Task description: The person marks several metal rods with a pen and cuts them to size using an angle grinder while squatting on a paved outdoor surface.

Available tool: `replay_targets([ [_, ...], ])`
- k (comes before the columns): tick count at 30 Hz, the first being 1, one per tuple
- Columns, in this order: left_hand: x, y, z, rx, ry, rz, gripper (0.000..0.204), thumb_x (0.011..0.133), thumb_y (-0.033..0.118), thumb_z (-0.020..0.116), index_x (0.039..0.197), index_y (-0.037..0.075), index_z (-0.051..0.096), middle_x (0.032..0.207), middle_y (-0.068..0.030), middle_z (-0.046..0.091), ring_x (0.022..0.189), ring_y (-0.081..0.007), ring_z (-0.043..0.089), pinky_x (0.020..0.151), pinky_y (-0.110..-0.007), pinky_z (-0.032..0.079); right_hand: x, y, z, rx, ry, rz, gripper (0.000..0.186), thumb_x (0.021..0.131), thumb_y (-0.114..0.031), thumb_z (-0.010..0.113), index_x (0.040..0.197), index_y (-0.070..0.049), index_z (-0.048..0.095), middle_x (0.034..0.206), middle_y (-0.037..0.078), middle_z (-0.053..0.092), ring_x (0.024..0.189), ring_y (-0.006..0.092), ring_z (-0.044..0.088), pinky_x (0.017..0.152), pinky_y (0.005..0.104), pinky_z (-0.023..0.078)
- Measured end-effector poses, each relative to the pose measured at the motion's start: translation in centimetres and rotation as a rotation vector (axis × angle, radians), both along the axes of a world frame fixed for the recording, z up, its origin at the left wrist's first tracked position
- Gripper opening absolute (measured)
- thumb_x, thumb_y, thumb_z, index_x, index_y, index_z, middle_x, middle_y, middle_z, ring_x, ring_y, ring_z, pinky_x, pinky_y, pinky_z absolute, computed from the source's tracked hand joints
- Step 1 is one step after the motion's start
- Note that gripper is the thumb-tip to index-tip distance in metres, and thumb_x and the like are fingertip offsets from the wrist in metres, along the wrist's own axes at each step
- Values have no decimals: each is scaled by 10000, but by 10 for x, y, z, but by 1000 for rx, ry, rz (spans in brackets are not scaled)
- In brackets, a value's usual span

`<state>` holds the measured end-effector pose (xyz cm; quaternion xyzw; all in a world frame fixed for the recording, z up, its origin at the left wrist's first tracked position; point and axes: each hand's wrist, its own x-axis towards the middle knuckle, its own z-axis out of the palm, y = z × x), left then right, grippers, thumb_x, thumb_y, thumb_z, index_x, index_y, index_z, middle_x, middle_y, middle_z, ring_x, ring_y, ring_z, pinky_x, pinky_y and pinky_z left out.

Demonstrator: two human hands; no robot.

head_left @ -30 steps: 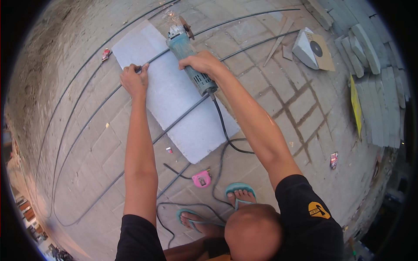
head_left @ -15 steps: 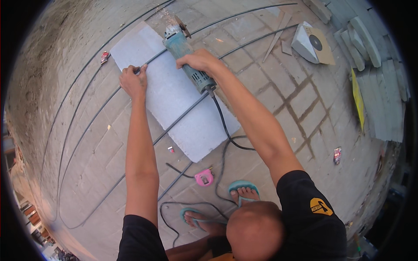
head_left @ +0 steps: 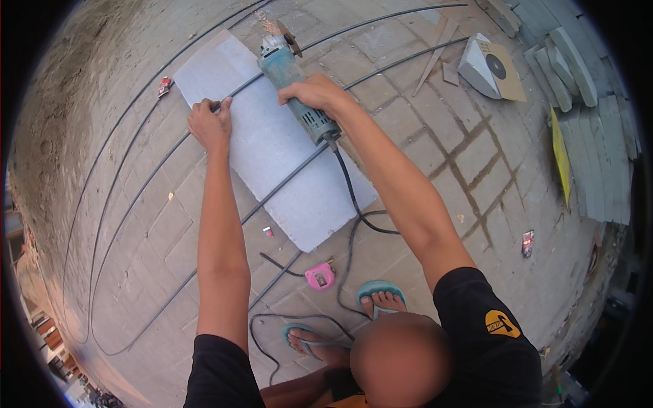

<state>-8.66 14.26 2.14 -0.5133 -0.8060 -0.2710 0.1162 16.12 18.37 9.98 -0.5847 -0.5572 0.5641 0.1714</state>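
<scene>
My right hand [head_left: 311,93] is closed round the body of a teal angle grinder [head_left: 289,81]. The grinder's disc [head_left: 290,39] meets a dark metal rod at the far side, and a few sparks show beside it. With its fingers wrapped round it, my left hand [head_left: 211,122] grips that metal rod [head_left: 246,84] at the left edge of a pale stone slab [head_left: 272,146]. The rod lies across the slab, partly hidden under the grinder. Nearer to me, a second rod [head_left: 282,183] crosses the same slab. From the grinder's rear a black power cord [head_left: 345,173] runs down.
A pink tape measure [head_left: 320,276] lies near my sandalled feet, beside the looping cord. Long bent rods [head_left: 117,170] curve across the paving at left. A cutting disc on cardboard [head_left: 502,71] leans on a stone at right, near stacked slabs [head_left: 598,156]. Small red packets [head_left: 528,243] lie about.
Hardly anything moves: the grinder and my right hand shift very slightly right and nearer to me. My left hand stays on the rod, and the spark spray looks smaller.
</scene>
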Motion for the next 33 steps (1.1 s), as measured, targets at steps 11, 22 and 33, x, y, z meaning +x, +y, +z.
replay_targets([
  [11,4,-2,3,6,9,-6,379,776,440,754,863,72,722,980,-103,663,976,-340,587,863,-462,451,1,-1,6,-5,13,3,471,609,-318,785,838,78,675,831,164,646,696,244,608,606,369,480],
  [22,5,-2,3,0,7,-2,365,776,433,756,860,81,711,976,-89,655,976,-331,581,870,-453,441,0,1,-1,-1,48,-8,466,610,-310,791,839,78,672,826,165,644,671,248,613,594,374,492],
  [33,3,-1,0,13,26,-11,390,786,455,740,867,74,718,977,-96,661,970,-335,583,864,-451,449,0,2,-7,-6,59,-23,418,610,-298,789,803,55,676,790,145,635,648,235,600,568,365,477],
])
